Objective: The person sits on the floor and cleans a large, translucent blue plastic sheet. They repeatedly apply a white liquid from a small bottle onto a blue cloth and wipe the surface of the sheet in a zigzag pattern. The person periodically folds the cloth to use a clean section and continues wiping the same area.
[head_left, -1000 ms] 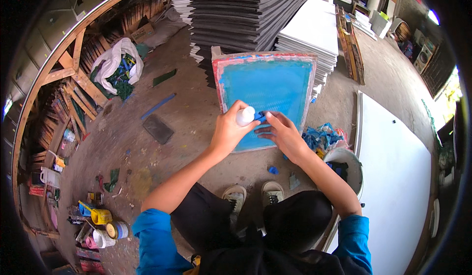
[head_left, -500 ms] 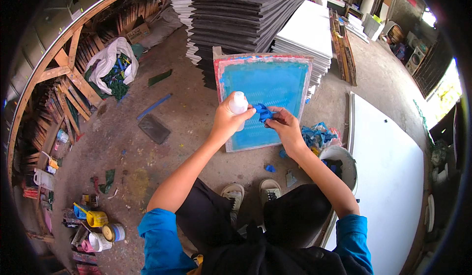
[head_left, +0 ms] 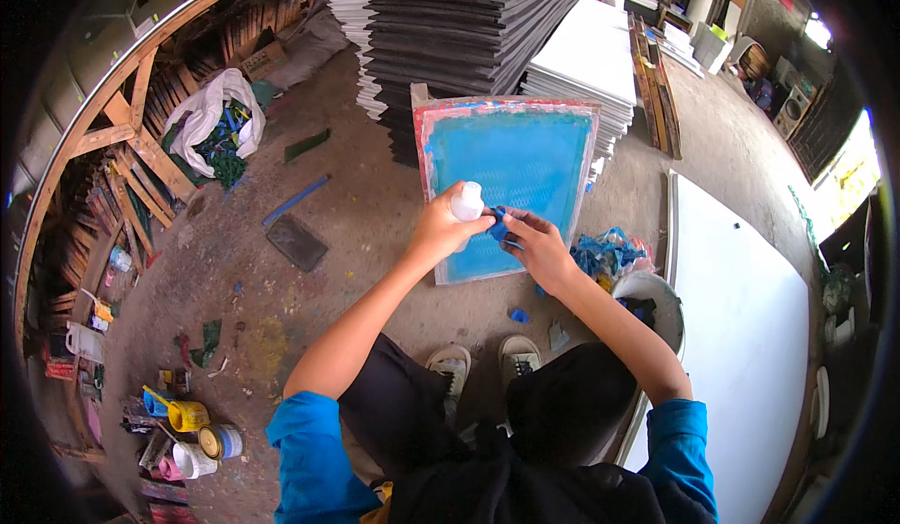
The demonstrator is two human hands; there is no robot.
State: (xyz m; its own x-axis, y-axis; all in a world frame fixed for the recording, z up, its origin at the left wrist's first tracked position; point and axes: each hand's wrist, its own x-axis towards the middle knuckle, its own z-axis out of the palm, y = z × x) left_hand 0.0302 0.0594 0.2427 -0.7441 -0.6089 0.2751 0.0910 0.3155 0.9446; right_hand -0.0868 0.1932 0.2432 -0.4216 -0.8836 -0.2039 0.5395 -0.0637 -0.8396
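Observation:
My left hand (head_left: 441, 227) is wrapped round a whitish plastic bottle (head_left: 467, 202), its top tilted up toward me. The thumb and fingertips of that hand also touch a crumpled blue rag (head_left: 499, 228). My right hand (head_left: 539, 250) pinches the same rag from the other side, so it sits bunched between both hands. Just beyond them a screen printing frame (head_left: 511, 149) leans against the stacks, with blue mesh and a paint-smeared border. Part of its lower area is hidden behind my hands.
Black sheets (head_left: 441, 46) and white boards (head_left: 586, 51) are stacked behind the frame. To my right stand a bucket (head_left: 670, 313) and a large white panel (head_left: 741, 336). Paint pots (head_left: 192, 418) and a white sack (head_left: 206, 116) are on the left. A blue scrap (head_left: 519, 316) lies near my shoes.
My hands have drawn closer together and slightly lower relative to the frame. The blue rag is now bunched more tightly between my fingers. The bottle stays in my left hand.

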